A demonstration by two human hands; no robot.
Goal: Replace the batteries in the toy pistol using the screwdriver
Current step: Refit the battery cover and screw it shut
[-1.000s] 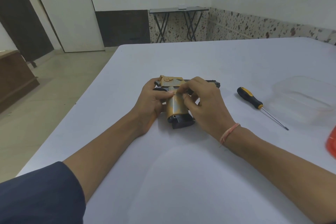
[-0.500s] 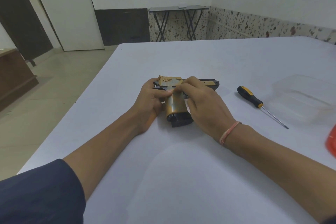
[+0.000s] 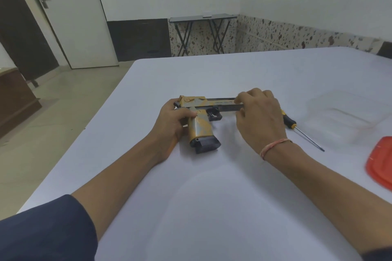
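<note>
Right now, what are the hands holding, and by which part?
Both hold the toy pistol: the left hand grips its rear above the handle, the right hand pinches the barrel's front end.

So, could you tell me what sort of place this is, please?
Probably a plain indoor room: a white table, a door, and a folding table by a speckled wall.

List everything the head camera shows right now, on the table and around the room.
gold-and-black plastic toy pistol: one, gold and black, table centre, on its side
black-and-yellow-handled screwdriver: one, right of pistol, partly behind right hand
clear plastic container: one, transparent, far right
red plastic lid: one, red, right edge, cut off
white table: one, white, foreground
dark folding table: one, far wall
white door: one, back left
left hand: grips pistol's rear
right hand: holds pistol's barrel
</note>
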